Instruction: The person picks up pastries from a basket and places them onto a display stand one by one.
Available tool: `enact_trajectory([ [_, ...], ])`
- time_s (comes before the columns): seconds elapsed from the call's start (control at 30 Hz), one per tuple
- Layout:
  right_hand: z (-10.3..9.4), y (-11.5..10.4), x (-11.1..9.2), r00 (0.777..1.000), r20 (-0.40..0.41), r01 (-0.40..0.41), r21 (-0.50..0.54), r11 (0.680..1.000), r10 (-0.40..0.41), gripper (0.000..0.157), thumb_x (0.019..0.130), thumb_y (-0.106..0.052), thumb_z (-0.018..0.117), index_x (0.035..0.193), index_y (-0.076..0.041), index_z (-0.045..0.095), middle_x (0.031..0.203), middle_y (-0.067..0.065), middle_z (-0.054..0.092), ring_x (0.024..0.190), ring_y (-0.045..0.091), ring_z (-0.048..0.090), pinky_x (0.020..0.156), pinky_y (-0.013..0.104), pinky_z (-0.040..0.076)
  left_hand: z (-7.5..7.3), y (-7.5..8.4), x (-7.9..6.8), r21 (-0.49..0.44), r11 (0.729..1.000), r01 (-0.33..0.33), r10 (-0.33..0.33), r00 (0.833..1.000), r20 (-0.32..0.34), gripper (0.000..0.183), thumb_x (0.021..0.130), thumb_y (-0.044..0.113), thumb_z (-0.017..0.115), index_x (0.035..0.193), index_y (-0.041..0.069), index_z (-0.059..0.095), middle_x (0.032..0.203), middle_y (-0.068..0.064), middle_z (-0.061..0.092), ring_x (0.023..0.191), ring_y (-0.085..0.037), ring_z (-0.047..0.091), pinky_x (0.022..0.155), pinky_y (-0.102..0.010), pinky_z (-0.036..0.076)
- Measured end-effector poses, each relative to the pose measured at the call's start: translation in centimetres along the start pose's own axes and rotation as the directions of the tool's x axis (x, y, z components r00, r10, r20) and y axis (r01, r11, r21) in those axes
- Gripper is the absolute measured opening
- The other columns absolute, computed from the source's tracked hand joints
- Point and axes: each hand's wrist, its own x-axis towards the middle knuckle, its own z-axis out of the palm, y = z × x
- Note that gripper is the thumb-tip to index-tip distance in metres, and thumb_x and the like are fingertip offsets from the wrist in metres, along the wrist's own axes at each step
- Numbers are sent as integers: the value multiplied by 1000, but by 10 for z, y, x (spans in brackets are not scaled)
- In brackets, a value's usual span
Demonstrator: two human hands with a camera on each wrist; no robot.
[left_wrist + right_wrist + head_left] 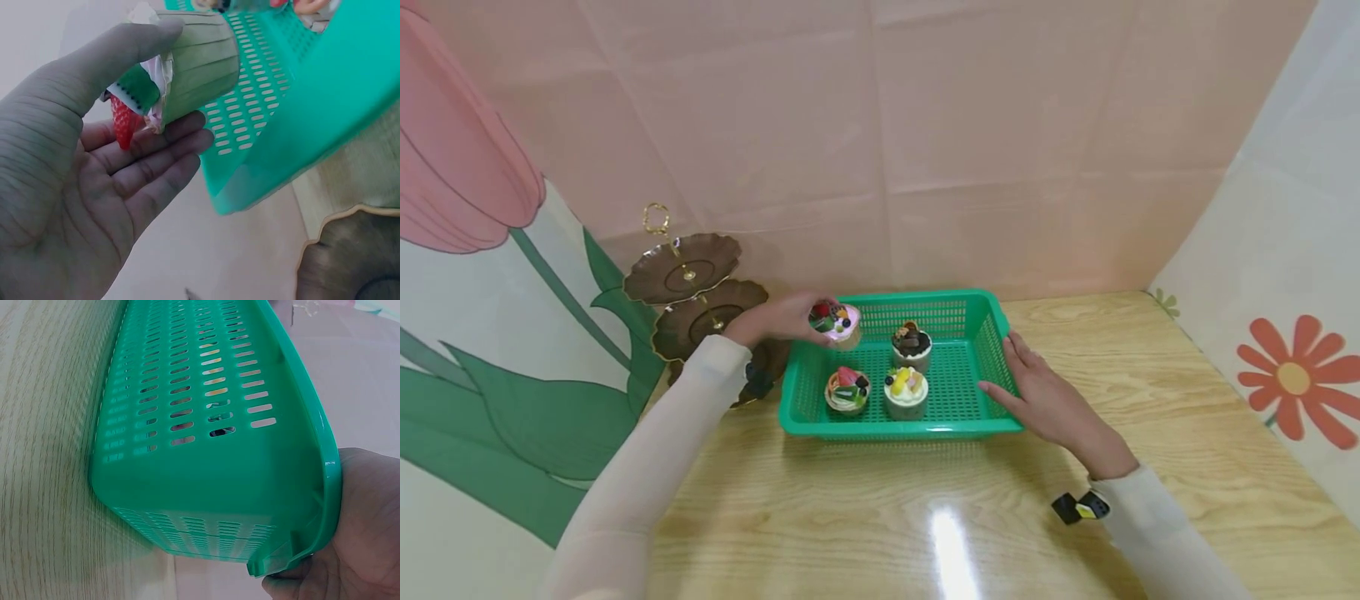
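Observation:
My left hand (786, 318) holds a cupcake (844, 332) at the left rear of a green plastic basket (951, 362). The left wrist view shows the thumb on one side of its pale pleated cup (203, 62) and fingers on the other; a strawberry topping (125, 122) faces the palm. My right hand (1048, 400) grips the basket's right rim, thumb over the inner side. Inside the basket stand a chocolate-topped cupcake (912, 342), a yellow-fruit cupcake (906, 396) and a strawberry-and-kiwi cupcake (847, 392).
A tiered brown stand (688, 271) with gold scalloped edges and a ring handle stands left of the basket, partly behind my left arm. Everything rests on a wood-grain table (850, 517). A pink backdrop (925, 150) rises behind, with flower-printed panels on both sides.

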Motion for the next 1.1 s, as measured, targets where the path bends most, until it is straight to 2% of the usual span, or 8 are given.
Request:
enact_trajectory([
  [0.17, -1, 0, 0, 1000, -2, 0, -3, 1000, 0, 93, 104, -59, 45, 157, 10, 13, 165, 28, 5, 147, 52, 18, 112, 64, 27, -6, -2, -9, 5, 1000, 1, -1, 999, -41, 70, 82, 30, 87, 136, -3, 56, 119, -11, 65, 101, -23, 60, 90, -40, 50],
  [0.4, 0, 0, 0, 1000, -3, -3, -6, 1000, 3, 93, 104, -59, 44, 157, 9, 13, 166, 28, 5, 148, 51, 18, 113, 64, 28, -6, -4, -24, 13, 999, -41, 42, 993, -112, 59, 80, 26, 88, 125, -3, 61, 109, -10, 66, 93, -22, 61, 84, -40, 51],
  [0.63, -1, -1, 0, 1000, 0, -3, 5, 1000, 3, 93, 104, -59, 44, 157, 9, 12, 166, 28, 5, 148, 51, 17, 113, 64, 27, -12, -6, -44, 9, 1000, 23, -22, 988, -155, 62, 81, 26, 87, 129, -3, 60, 113, -12, 67, 95, -22, 62, 85, -41, 52],
  [0.77, -1, -1, 0, 1000, -2, 0, 7, 1000, 0, 92, 104, -58, 44, 157, 10, 12, 165, 28, 5, 148, 51, 17, 113, 64, 27, -18, -5, -54, 32, 997, 70, -64, 985, -158, 61, 81, 25, 87, 130, 0, 60, 110, -10, 68, 91, -23, 63, 81, -38, 51],
  [0.9, -2, -1, 0, 1000, -8, 3, 1, 1000, -3, 92, 104, -58, 45, 157, 11, 13, 165, 29, 5, 148, 51, 17, 113, 63, 27, -20, -4, -58, 51, 995, 89, -81, 987, -136, 61, 81, 23, 86, 129, -1, 60, 106, -10, 68, 90, -26, 63, 80, -38, 51],
  [1.1, 0, -1, 0, 1000, -5, 0, 9, 1000, 0, 92, 104, -58, 44, 157, 10, 12, 165, 28, 4, 148, 52, 17, 113, 64, 26, -17, -5, -60, 76, 994, 78, -67, 988, -137, 59, 80, 24, 87, 127, -1, 62, 106, -10, 69, 89, -21, 63, 81, -38, 51],
])
